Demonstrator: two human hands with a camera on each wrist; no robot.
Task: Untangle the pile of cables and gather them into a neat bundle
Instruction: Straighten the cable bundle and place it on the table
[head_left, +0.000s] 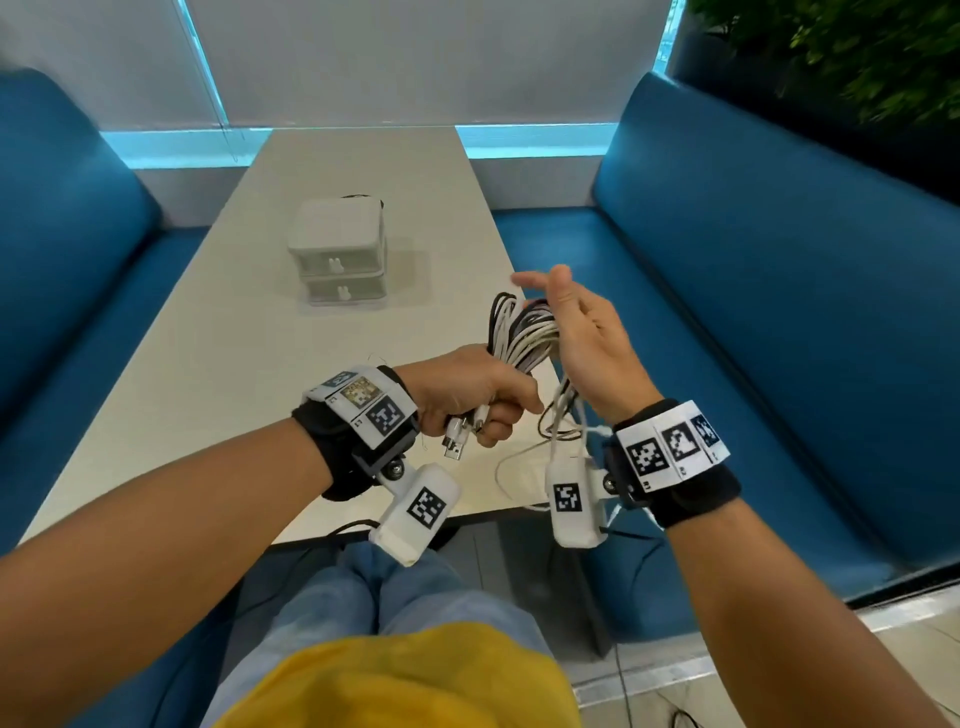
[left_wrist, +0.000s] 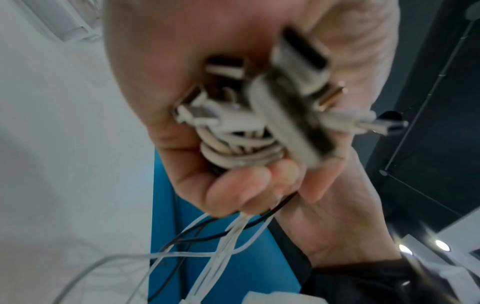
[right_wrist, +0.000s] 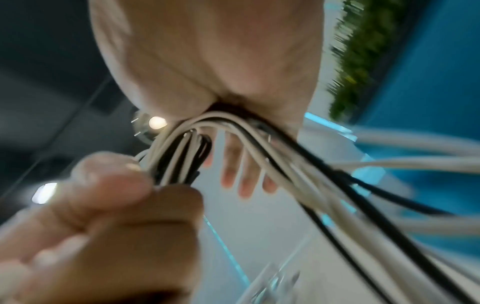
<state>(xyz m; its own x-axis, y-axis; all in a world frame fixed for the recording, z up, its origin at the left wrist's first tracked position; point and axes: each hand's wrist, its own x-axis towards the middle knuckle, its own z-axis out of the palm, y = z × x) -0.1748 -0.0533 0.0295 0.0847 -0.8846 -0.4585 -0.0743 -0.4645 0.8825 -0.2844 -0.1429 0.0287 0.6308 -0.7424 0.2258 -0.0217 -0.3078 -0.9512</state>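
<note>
A bundle of white and black cables (head_left: 522, 332) is held up over the near right corner of the table. My left hand (head_left: 480, 400) grips the bundle in a fist, and several USB plugs (head_left: 456, 440) stick out below it. The left wrist view shows those plugs (left_wrist: 272, 115) bunched inside the curled fingers (left_wrist: 233, 191). My right hand (head_left: 569, 312) stands upright beside the bundle with its fingers straight. In the right wrist view the cable loops (right_wrist: 259, 144) run across its palm (right_wrist: 207, 61), while the left hand (right_wrist: 116, 205) pinches their other end. Loose tails (head_left: 563, 426) hang down between my wrists.
A small white two-drawer box (head_left: 340, 249) stands mid-table on the pale table (head_left: 234, 353). One thin white cable (head_left: 511, 470) trails on the table's near edge. Blue benches flank the table, left (head_left: 78, 260) and right (head_left: 753, 260). A green plant (head_left: 857, 57) is at the top right.
</note>
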